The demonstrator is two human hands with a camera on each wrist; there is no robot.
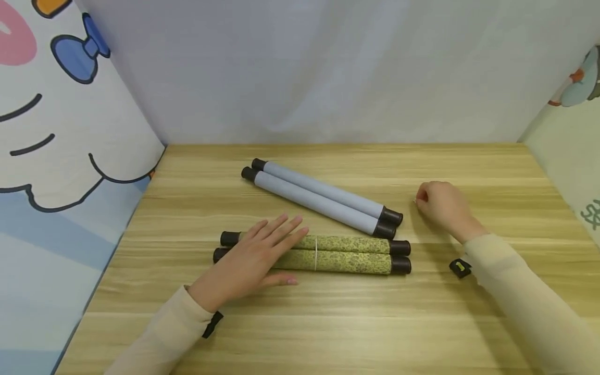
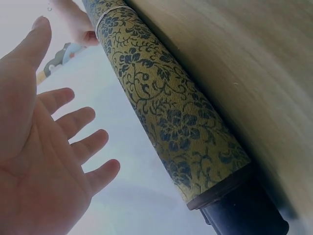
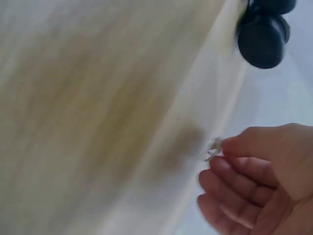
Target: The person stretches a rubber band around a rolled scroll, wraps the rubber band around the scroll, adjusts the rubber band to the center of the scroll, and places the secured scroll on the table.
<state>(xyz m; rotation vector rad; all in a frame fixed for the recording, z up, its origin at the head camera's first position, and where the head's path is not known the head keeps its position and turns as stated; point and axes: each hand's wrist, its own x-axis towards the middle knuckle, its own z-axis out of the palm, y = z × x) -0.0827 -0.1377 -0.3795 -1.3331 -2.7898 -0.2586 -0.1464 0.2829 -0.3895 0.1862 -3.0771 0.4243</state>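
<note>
Left hand, fingers apart, over patterned rolls, head view's lower centre, right hand pinching a small pale object, clear only in right wrist view, lower right

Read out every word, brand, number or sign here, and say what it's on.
No readable text.
Right wall: dark green mark, cut off at the picture's edge, unreadable.
Black tag by the right sleeve: yellow-green mark, too small to read.
Green rolls, gray rolls: no writing visible.

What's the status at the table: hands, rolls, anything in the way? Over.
Left hand over patterned rolls, white band round both. Right hand pinching a small pale item, unclear what. Blue rolls close behind patterned rolls, possibly in the way.
</note>
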